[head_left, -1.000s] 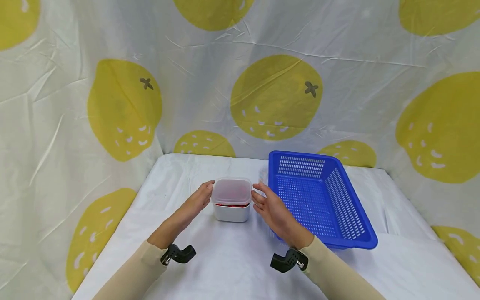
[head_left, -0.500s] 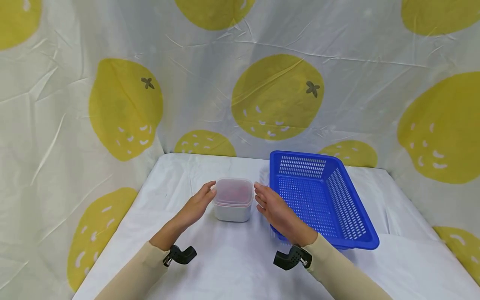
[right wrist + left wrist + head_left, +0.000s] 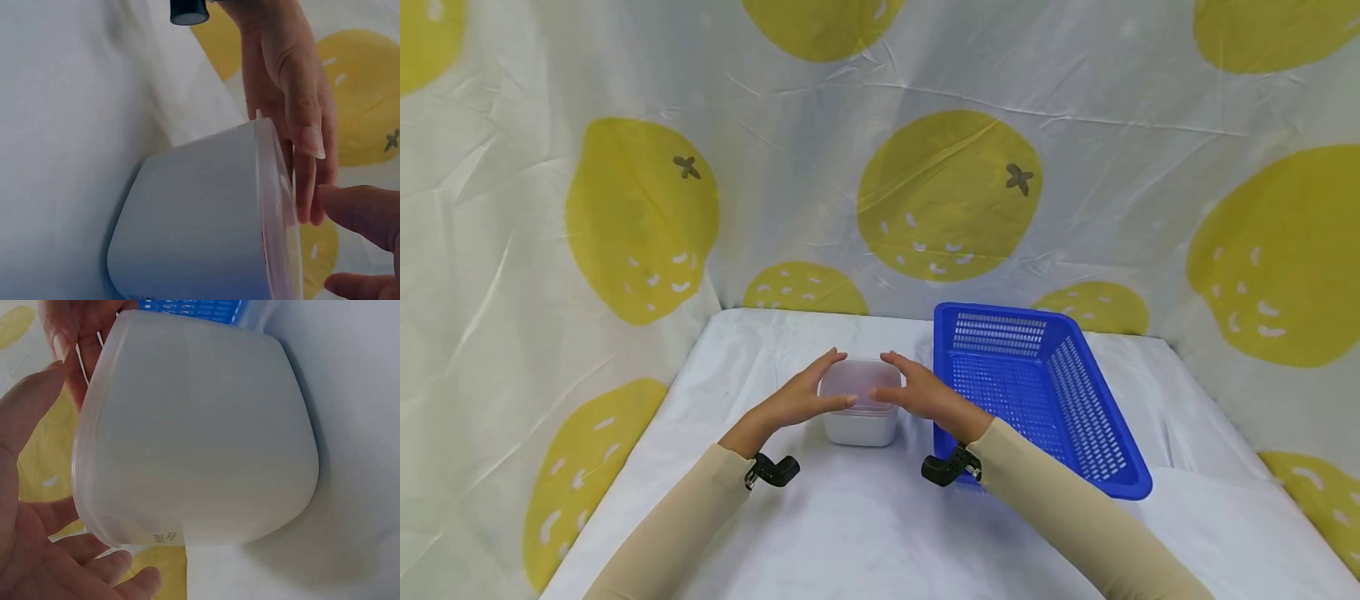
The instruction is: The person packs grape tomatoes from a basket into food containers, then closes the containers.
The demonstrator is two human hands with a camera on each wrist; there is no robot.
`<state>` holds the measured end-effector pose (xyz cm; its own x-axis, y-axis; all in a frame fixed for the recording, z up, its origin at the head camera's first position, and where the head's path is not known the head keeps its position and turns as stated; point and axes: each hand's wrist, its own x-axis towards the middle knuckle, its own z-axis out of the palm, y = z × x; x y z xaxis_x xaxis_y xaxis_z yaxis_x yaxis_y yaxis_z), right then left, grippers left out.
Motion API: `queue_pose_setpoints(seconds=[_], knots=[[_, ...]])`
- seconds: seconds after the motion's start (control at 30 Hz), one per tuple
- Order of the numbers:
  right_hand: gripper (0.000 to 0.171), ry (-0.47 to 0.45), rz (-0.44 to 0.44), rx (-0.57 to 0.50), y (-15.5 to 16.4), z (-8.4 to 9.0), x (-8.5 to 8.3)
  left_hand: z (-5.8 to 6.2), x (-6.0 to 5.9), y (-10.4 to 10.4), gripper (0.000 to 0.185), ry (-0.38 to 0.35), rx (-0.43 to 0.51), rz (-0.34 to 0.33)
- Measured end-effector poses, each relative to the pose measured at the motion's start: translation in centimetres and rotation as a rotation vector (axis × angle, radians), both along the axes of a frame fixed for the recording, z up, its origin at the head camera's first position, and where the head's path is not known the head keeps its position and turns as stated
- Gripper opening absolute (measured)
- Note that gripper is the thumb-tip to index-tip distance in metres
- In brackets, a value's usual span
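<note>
A white tub [image 3: 859,429] with a translucent lid [image 3: 861,377] stands on the white table, just left of a blue basket [image 3: 1000,309]. My left hand [image 3: 811,390] lies over the lid's left half and my right hand [image 3: 914,392] over its right half. Both have relaxed fingers reaching to the far rim and thumbs at the near edge. In the right wrist view the left hand's fingers [image 3: 301,119] lie flat along the lid rim [image 3: 279,219]. The left wrist view shows the tub's wall [image 3: 200,431] close up. What is inside the tub is hidden.
The perforated blue basket sits right of the tub and holds nothing that I can see. A white cloth [image 3: 865,525] covers the table. Lemon-print sheeting [image 3: 951,196] walls the back and both sides.
The lid has come down onto the tub, hiding the red contents seen a second ago. Both hands moved from beside the tub onto the top of the lid.
</note>
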<state>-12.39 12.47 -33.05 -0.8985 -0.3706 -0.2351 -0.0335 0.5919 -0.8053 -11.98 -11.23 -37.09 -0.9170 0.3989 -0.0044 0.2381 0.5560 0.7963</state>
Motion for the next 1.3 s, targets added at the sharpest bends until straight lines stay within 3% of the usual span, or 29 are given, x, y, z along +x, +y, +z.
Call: queue_pose_setpoints(seconds=[0.17,0.47,0.97,1.3], knots=[[0.075,0.035,0.046,0.069,-0.8,-0.4,-0.6,-0.2,-0.2,-0.2,0.089,-0.003,-0.018,-0.012],[0.08,0.052,0.041,0.122,-0.8,-0.5,-0.7,-0.1,-0.3,-0.2,0.089,0.015,-0.008,-0.034],[0.083,0.045,0.083,0.142,-0.3,-0.7,-0.8,-0.5,-0.4,-0.2,0.093,0.003,-0.006,-0.055],[0.085,0.099,0.105,0.15,-0.3,-0.7,-0.3,-1.0,-0.1,-0.3,0.093,0.032,-0.002,-0.079]])
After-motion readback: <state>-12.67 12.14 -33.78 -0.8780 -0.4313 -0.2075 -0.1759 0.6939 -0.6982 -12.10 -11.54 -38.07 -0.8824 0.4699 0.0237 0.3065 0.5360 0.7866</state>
